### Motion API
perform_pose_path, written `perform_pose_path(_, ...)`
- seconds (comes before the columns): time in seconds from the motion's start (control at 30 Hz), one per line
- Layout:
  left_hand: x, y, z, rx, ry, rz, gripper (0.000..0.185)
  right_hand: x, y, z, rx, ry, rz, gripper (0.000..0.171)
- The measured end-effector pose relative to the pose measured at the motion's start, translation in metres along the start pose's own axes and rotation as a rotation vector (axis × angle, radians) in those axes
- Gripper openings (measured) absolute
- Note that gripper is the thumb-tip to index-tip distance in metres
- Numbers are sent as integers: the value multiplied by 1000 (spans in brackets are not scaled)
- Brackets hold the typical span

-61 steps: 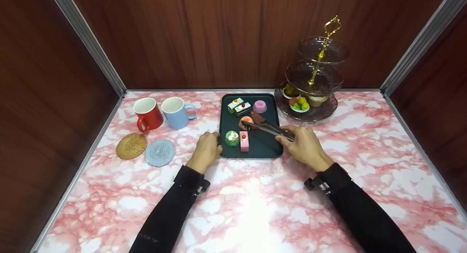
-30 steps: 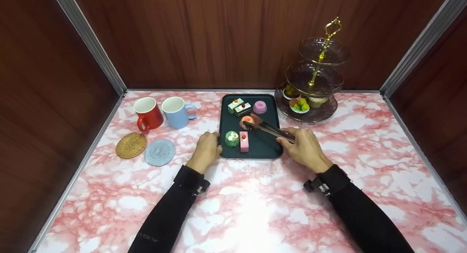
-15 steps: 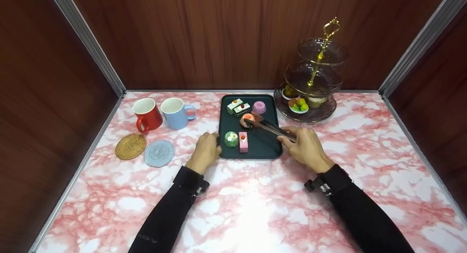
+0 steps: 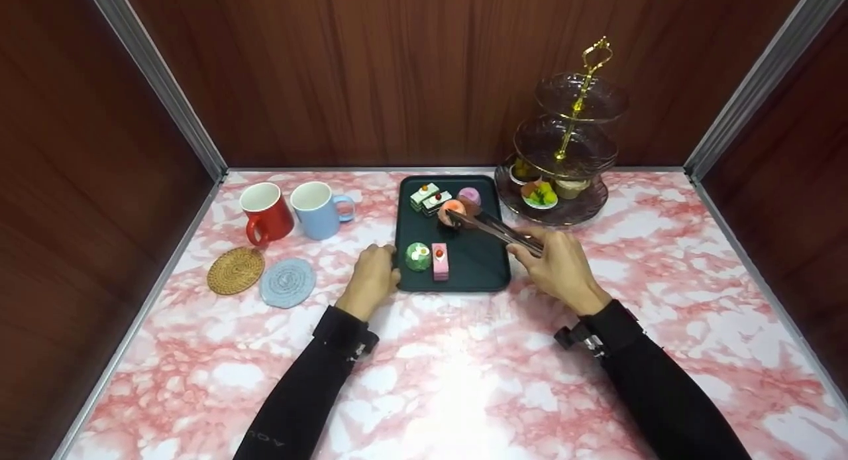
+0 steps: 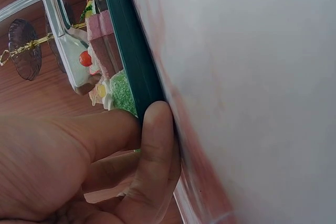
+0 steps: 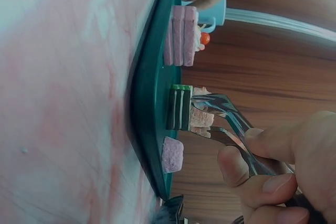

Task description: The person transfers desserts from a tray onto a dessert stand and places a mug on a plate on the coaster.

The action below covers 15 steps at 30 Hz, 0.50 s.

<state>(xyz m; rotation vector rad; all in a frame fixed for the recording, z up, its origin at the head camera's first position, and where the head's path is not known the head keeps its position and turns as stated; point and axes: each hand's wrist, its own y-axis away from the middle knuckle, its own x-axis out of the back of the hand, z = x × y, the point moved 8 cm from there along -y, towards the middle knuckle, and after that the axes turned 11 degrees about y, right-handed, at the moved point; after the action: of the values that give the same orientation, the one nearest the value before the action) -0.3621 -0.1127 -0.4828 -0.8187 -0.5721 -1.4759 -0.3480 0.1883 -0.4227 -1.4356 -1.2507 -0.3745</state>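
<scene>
In the head view my left hand [image 4: 371,278] grips the left rim of a dark green tray [image 4: 474,264]. The left wrist view has the thumb and fingers pinching the tray's edge [image 5: 128,45]. My right hand [image 4: 560,268] holds metal tongs [image 4: 503,232] over the tray. Between the tongs' tips is a small round orange cake [image 4: 452,211], raised off the tray. Also on the tray are two white-topped slices [image 4: 430,197], a pink round cake [image 4: 470,195], a green round cake [image 4: 417,256] and a pink slice [image 4: 440,262].
A three-tier stand [image 4: 555,201] with several small pastries on its bottom plate stands at back right. To the left are a red mug [image 4: 268,215], a blue mug [image 4: 317,211], a brown woven coaster [image 4: 236,271] and a grey-blue coaster [image 4: 287,282]. Wood panels enclose the table.
The orange cake has risen off the tray in the tongs, shifting slightly toward the back. My right hand has moved a little to the right. My left hand stays on the rim.
</scene>
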Motion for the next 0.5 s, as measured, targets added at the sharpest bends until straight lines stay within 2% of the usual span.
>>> perform_pose_path(0.5,1,1,2,-12,-25,9,39,17,-5,5,-54,14,32,35)
